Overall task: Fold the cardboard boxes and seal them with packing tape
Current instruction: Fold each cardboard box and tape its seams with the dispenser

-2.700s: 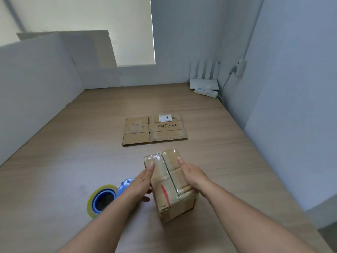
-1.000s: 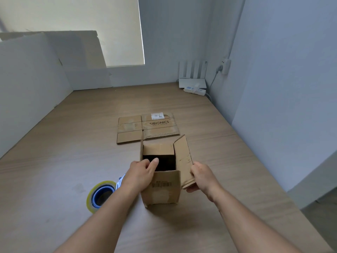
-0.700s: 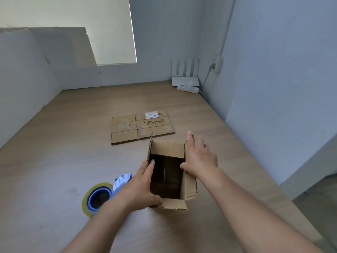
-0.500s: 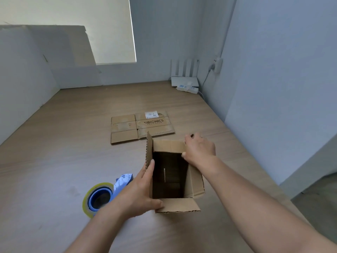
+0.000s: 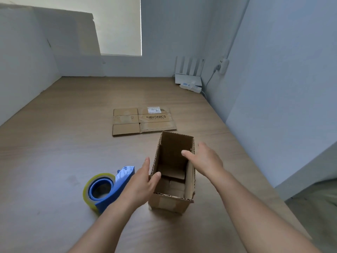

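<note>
A small brown cardboard box (image 5: pixel 171 201) stands upright on the wooden table, its top open and its flaps raised. My left hand (image 5: pixel 140 183) grips the box's left wall, thumb hooked over the rim. My right hand (image 5: pixel 204 161) rests against the right flap, fingers spread, thumb pointing into the opening. A blue tape dispenser (image 5: pixel 107 189) with a roll of yellowish packing tape lies just left of my left hand. A flattened cardboard box (image 5: pixel 144 121) printed SIBIONICS lies farther back on the table.
The wooden table (image 5: pixel 54 152) runs between white partition walls on the left and right. A white router (image 5: pixel 188 77) and a power strip sit in the far right corner. The table's right edge drops off near my right forearm.
The box was turned over from its taped side to open side up. My right hand has slid from the far rim to the right flap, and the flaps now stand up.
</note>
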A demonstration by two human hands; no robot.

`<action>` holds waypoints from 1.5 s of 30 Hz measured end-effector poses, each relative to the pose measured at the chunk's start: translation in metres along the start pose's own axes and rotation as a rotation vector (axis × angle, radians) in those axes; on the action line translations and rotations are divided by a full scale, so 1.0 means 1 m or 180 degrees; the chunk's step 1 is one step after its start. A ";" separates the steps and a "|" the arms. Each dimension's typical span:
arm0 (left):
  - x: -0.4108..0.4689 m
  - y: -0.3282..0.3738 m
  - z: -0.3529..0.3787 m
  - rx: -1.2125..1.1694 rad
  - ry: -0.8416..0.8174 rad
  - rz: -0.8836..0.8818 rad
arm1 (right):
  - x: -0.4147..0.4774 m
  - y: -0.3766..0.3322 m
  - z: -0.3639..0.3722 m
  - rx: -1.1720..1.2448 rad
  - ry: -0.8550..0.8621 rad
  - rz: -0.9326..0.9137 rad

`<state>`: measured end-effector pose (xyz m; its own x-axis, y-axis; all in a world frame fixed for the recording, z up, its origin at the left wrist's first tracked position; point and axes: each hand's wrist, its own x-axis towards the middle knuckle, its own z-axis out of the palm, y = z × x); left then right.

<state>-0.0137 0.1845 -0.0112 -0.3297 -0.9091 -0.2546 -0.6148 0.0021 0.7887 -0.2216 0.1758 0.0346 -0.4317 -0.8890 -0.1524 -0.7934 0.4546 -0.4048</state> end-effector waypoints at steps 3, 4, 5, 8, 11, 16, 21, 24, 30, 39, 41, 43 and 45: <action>-0.005 0.002 0.004 -0.0028 0.0198 -0.0145 | -0.041 0.021 0.009 0.0008 -0.0245 -0.0145; -0.008 0.004 0.005 -0.0034 0.0278 -0.0198 | -0.050 0.027 0.012 0.0037 -0.0292 -0.0231; -0.012 0.007 0.007 -0.0075 0.0352 -0.0251 | -0.057 0.032 0.014 0.0090 -0.0292 -0.0311; -0.025 0.018 0.016 -0.0256 0.0557 -0.0333 | -0.060 0.039 0.009 0.0322 -0.0065 -0.0540; -0.039 0.034 0.030 -0.0545 0.0859 -0.0465 | -0.052 0.047 -0.006 0.0600 0.0079 -0.0778; -0.063 0.069 0.061 -0.0843 0.1423 -0.0442 | -0.045 0.076 -0.026 0.0881 0.0191 -0.1252; -0.094 0.090 0.085 -0.0891 0.1931 -0.0596 | -0.045 0.087 -0.042 0.1093 0.0273 -0.1766; -0.121 0.094 0.092 -0.0815 0.2192 -0.0731 | -0.052 0.081 -0.042 0.1187 0.0186 -0.2096; -0.181 0.087 0.095 -0.0709 0.2756 -0.1127 | -0.083 0.051 -0.025 0.1363 -0.0246 -0.2647; -0.275 0.051 0.084 -0.0814 0.3613 -0.1795 | -0.164 -0.020 0.020 0.1328 -0.0988 -0.3473; -0.296 0.041 0.077 -0.0772 0.3796 -0.1979 | -0.185 -0.038 0.031 0.1269 -0.1179 -0.3602; -0.317 0.030 0.072 -0.0782 0.3969 -0.2108 | -0.207 -0.056 0.041 0.1201 -0.1359 -0.3747; -0.339 0.018 0.067 -0.0831 0.4081 -0.2234 | -0.229 -0.071 0.052 0.1145 -0.1465 -0.3904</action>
<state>0.0386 0.5203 0.0516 0.8991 -0.4318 -0.0711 -0.1886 -0.5289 0.8275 -0.0441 0.3444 0.0515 0.7027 -0.6777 0.2168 -0.3748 -0.6116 -0.6967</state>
